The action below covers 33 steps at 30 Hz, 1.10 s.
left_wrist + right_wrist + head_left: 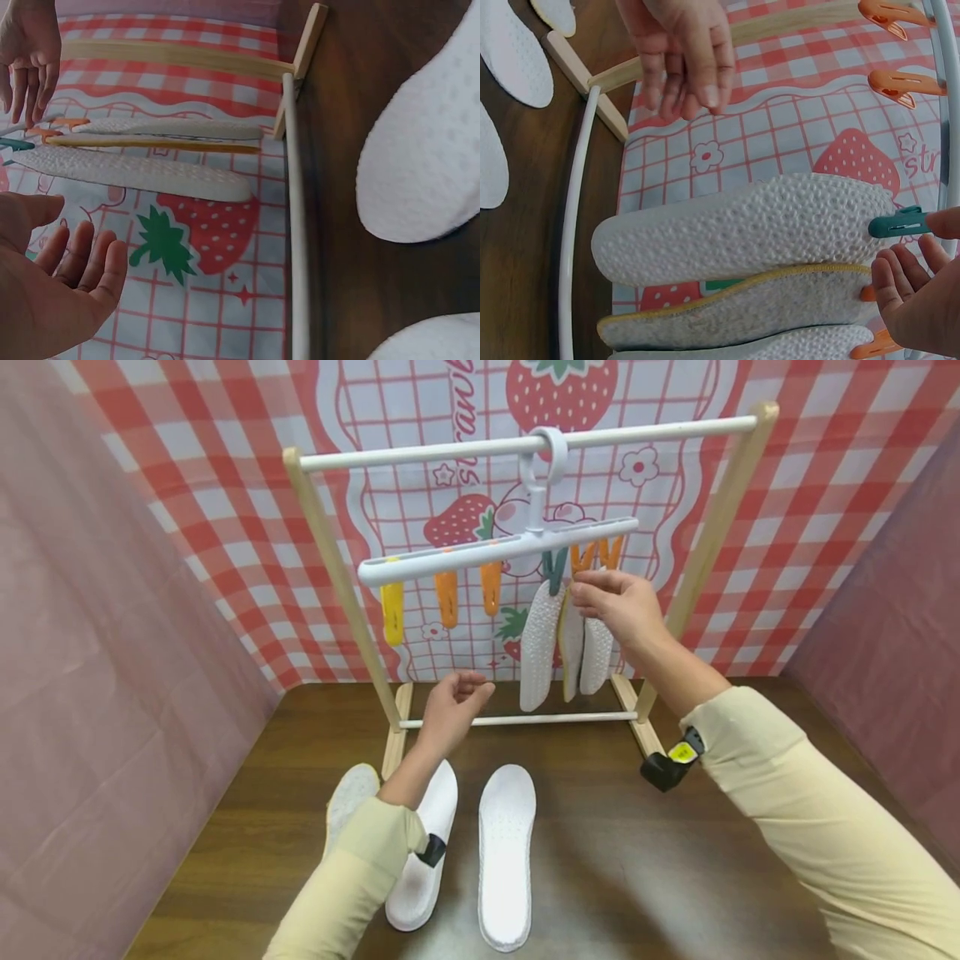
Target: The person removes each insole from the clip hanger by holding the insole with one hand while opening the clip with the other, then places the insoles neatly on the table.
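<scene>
Bumpy insole [538,647]: white, hanging lengthwise in the teal clip, the leftmost of three in the hanging row.
Teal clip [556,572]: its jaws close on the top of the bumpy insole.
Right hand [618,606]: beside the teal clip, fingers loosely bent and apart from the insole, gripping nothing that I can see; the thumb is at the clip's end, though whether they touch I cannot tell.
Left hand [452,714]: held in the air left of the bumpy insole and lower than the right, palm bare, fingers gently curled, thumb apart from them.
Yellow-edged insole [572,643]: hangs just right of the bumpy insole, from an orange clip [582,560].
Third insole [597,656]: white, at the row's right end, also under an orange clip [611,552].
Hanger's left half: a yellow clip [392,614] and two orange clips [447,600] point downward.
Hanger [457,558]: white, tilted, its hook round the top bar [667,435] of a wooden rack [697,552].
Table [615,835]: dark wood; three more insoles [507,860] lie on it, two partly hidden by the left arm.
Backdrop [225,502]: red-and-white check with strawberries.
</scene>
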Tool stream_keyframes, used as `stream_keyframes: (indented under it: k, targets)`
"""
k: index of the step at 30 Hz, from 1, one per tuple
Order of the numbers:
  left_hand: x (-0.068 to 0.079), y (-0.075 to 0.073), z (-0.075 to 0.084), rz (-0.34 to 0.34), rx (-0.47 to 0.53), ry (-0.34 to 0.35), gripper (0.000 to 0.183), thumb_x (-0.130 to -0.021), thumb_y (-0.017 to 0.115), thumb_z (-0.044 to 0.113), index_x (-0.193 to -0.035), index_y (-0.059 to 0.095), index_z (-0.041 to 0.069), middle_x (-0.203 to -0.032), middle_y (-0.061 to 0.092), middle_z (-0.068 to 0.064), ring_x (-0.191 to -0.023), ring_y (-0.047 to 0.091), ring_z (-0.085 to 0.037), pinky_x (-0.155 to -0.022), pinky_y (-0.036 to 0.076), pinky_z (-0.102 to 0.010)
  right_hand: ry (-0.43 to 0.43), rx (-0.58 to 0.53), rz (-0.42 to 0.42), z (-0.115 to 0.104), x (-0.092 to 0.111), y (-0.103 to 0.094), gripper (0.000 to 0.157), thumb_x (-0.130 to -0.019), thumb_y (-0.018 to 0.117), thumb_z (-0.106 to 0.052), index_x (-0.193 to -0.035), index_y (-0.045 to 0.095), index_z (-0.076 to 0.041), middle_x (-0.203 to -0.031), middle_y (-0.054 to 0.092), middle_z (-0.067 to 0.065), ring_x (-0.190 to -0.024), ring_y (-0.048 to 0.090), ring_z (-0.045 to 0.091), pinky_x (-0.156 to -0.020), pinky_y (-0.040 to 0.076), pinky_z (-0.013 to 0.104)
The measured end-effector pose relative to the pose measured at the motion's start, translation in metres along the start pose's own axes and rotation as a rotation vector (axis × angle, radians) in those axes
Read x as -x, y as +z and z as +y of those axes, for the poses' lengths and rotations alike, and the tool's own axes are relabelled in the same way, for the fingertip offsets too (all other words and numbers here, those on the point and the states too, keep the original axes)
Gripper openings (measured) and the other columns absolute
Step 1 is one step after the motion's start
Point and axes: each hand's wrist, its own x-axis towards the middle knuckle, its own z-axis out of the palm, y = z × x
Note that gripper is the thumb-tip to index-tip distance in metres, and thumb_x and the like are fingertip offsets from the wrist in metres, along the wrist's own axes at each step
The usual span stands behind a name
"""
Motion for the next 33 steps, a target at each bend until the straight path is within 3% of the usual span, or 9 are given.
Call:
stream_keyframes:
  k: [7, 14, 18, 22, 26, 33]
  targets:
    - [-0.013, 0.014, 0.01, 0.02, 0.092, 0.087, 0.031, -0.087, 0.066, 0.019, -0.109, 0.06, -0.001, -0.103, 0.064, -0.015, -0.092, 0.059, -0.02, -0.08, 0.051, -0.024, 0.032, 0.061, 0.009, 0.0, -0.001, 0.0, 0.042, -0.091, 0.061, -0.023, -0.126, 0.054, -0.001, -0.099, 0.061, -0.009, -0.091, 0.062, 0.01, -0.097, 0.046, 0.032]
    - [-0.025, 0.025, 0.019, 0.038, 0.128, 0.154, 0.026, -0.087, 0.065, 0.014, -0.106, 0.06, -0.004, -0.103, 0.063, -0.018, -0.095, 0.058, -0.023, -0.082, 0.052, -0.027, 0.041, 0.041, 0.01, -0.002, -0.002, 0.002, 0.043, -0.091, 0.06, -0.022, -0.128, 0.053, 0.0, -0.106, 0.063, -0.002, -0.094, 0.061, 0.011, -0.087, 0.05, 0.023]
    - [-0.033, 0.03, 0.024, 0.052, 0.124, 0.199, 0.025, -0.086, 0.066, 0.012, -0.104, 0.061, -0.005, -0.101, 0.064, -0.019, -0.093, 0.059, -0.025, -0.081, 0.051, -0.027, 0.044, 0.031, 0.015, -0.004, -0.001, 0.002, 0.042, -0.092, 0.06, -0.022, -0.127, 0.053, 0.0, -0.113, 0.062, 0.003, -0.094, 0.061, 0.011, -0.091, 0.05, 0.027]
    - [-0.039, 0.034, 0.027, 0.058, 0.085, 0.199, 0.024, -0.086, 0.067, 0.015, -0.103, 0.063, -0.002, -0.1, 0.066, -0.018, -0.093, 0.06, -0.025, -0.084, 0.05, -0.034, 0.044, 0.032, 0.02, -0.004, -0.001, 0.002, 0.042, -0.092, 0.06, -0.022, -0.127, 0.053, 0.0, -0.112, 0.062, 0.003, -0.094, 0.062, 0.011, -0.095, 0.048, 0.031]
    - [-0.043, 0.038, 0.03, 0.048, 0.06, 0.182, 0.027, -0.086, 0.067, 0.017, -0.106, 0.062, -0.001, -0.103, 0.066, -0.017, -0.094, 0.06, -0.025, -0.085, 0.051, -0.032, 0.037, 0.04, 0.021, -0.004, -0.001, 0.002, 0.043, -0.092, 0.059, -0.022, -0.127, 0.053, 0.001, -0.118, 0.062, 0.008, -0.096, 0.062, 0.011, -0.095, 0.049, 0.03]
    - [-0.046, 0.044, 0.035, 0.049, 0.116, 0.205, 0.028, -0.086, 0.066, 0.013, -0.106, 0.061, -0.005, -0.101, 0.065, -0.022, -0.092, 0.06, -0.027, -0.087, 0.05, -0.034, 0.026, 0.042, 0.018, -0.006, -0.001, 0.002, 0.041, -0.092, 0.059, -0.022, -0.126, 0.054, 0.001, -0.128, 0.058, 0.015, -0.095, 0.063, 0.011, -0.093, 0.049, 0.029]
